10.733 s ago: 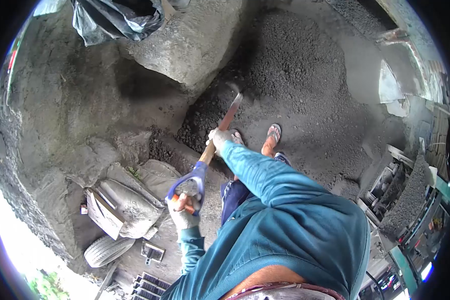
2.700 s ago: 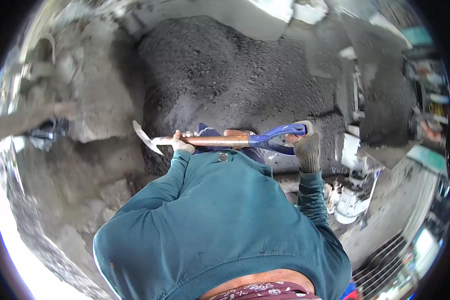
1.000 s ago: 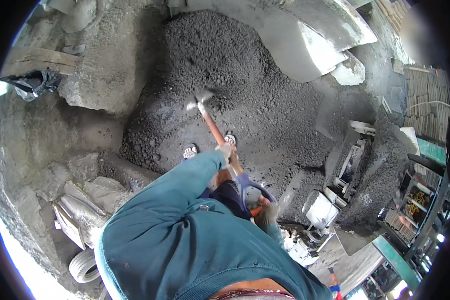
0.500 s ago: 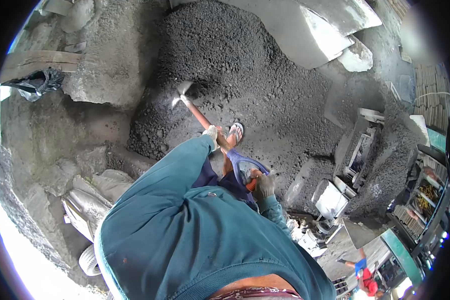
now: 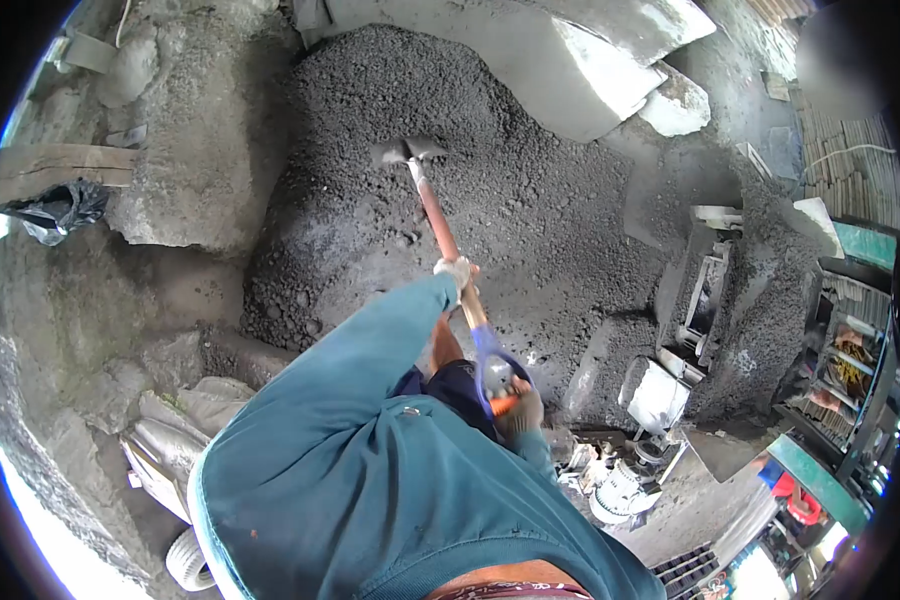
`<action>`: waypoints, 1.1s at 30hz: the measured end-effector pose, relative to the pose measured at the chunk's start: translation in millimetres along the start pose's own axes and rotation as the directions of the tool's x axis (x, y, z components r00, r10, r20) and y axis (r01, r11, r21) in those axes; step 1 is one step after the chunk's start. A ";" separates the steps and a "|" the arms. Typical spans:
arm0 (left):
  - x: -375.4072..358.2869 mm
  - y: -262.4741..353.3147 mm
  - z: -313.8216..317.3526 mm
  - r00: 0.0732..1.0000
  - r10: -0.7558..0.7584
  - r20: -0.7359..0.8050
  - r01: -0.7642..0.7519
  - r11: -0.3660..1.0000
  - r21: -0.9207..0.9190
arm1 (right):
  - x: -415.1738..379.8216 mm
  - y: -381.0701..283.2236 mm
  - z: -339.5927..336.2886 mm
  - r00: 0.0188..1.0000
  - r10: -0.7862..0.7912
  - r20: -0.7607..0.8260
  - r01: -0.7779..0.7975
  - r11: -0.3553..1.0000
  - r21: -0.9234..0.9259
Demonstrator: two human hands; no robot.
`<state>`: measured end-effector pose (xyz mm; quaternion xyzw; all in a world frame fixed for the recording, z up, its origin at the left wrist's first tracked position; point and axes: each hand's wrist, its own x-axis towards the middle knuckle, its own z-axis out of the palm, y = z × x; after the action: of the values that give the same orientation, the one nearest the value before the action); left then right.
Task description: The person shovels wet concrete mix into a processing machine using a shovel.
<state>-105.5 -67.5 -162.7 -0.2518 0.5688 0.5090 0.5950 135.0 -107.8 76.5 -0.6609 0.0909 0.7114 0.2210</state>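
**Shovel blade resting on the dark pile**

You are gripping a shovel (image 5: pixel 440 225) with both gloved hands. Your left hand (image 5: pixel 456 272), at the centre of the frame, is closing around the wooden shaft partway down. Your right hand (image 5: pixel 515 408), lower and a little to the right, is clenching the orange grip inside the blue D-shaped handle. The shaft is running from that handle up and slightly left across the middle of the frame, and the metal blade is lying at upper centre, touching the surface of the pile (image 5: pixel 440 130) of dark, coarse gravel that is filling the upper middle of the picture.

Your teal sleeves and back are taking up the lower centre of the frame. One bare leg is showing just beside the shaft, between your two hands.

A pale concrete slab (image 5: pixel 580 75) is leaning at the top, against the far edge of the pile. A black bag (image 5: pixel 55 210) is lying at the left edge beside a wooden plank (image 5: pixel 55 165). A wheelbarrow (image 5: pixel 170 450) is sitting at lower left, its tyre near the bottom edge. A grey machine (image 5: pixel 705 300) caked with the same dark material is standing at the right.
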 end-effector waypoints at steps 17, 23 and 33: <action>-40.8 -40.7 -5.7 0.957 -0.195 -0.217 0.193 0.981 -0.031 | -67.7 -45.5 9.0 0.973 -0.165 0.160 0.210 0.920 -0.329; -132.3 -45.8 48.7 0.959 -0.121 -0.257 0.090 0.987 -0.131 | -139.2 -130.5 7.0 0.912 -0.050 0.406 0.084 0.994 -0.067; -257.1 79.7 -18.6 0.925 0.201 0.323 -0.368 0.689 0.625 | 141.8 13.6 183.1 0.935 0.157 0.318 0.054 0.823 -0.566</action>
<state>-141.9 -137.6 95.3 0.1334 0.6737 0.3798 0.6197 -39.8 -15.1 -44.7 -0.5563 -0.1470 0.8178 0.0080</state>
